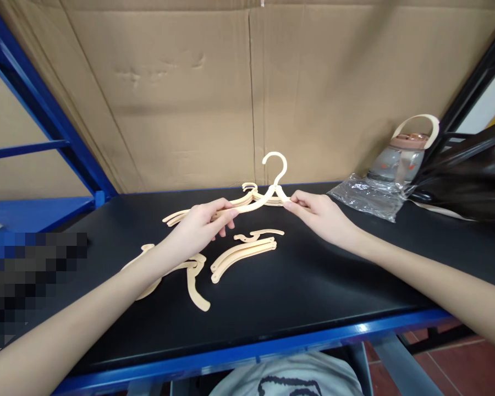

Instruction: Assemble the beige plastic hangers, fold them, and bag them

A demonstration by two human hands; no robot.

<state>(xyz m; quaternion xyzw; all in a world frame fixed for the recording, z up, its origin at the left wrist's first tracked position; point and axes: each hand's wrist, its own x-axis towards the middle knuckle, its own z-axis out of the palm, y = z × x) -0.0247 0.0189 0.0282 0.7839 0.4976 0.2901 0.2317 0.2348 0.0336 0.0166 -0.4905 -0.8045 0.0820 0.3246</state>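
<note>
A cream plastic clothes hanger [256, 204] is held up over the black tabletop, its hook pointing upward. My left hand [208, 221] pinches its left arm between thumb and fingers. On the other side, my right hand [313, 212] grips the right arm near the joint. Behind it, more assembled hangers [174, 218] lie stacked, partly covered by the held one and my left hand. Closer to me rest two curved hanger arms [244, 258] side by side, with a loose hook [256, 236] just beyond them. Further hanger pieces [197, 283] lie partly under my left forearm.
At the back right, a clear bottle [400, 159] with a handle stands beside a crumpled clear plastic bag [369, 195]. A dark bag [470, 170] sits at the right edge. Cardboard [181, 99] walls the back; a blue frame [78, 159] stands left.
</note>
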